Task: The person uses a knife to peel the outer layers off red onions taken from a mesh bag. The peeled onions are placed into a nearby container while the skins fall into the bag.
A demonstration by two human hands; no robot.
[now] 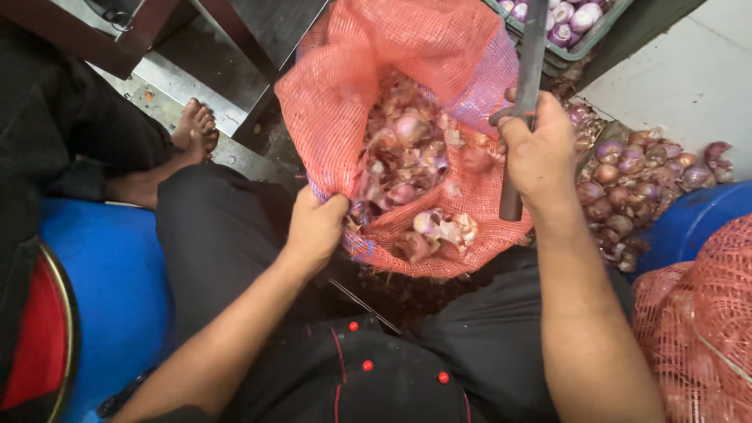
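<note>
Gripping the near edge of an orange mesh sack [345,102], the left hand [315,229] is closed tight, fingers curled over the bunched netting at the sack's lower left rim. The sack lies open toward the person, its mouth wide and its long axis running from the lap up and away toward the top of the view; inside it sits a heap of onion skins [399,157] and a few peeled pieces, pink and white. The right hand [539,149] is wrapped fully round a dark knife handle [511,200] at the sack's right edge — the fist shut, thumb side up. That tool stands nearly upright in the view, its long axis running top to bottom with a slight lean, the butt end pointing down below the fist and the flat dark blade [533,47] rising above it past the sack's rim. Just right of the hand a pile of purple onions [634,184] lies on the floor, next to a blue tub [697,219] and a second mesh sack [697,321] at the lower right. A crate of peeled onions [568,23] shows at the top — partly cut off. Another person's bare foot [196,125] rests at the upper left.
</note>
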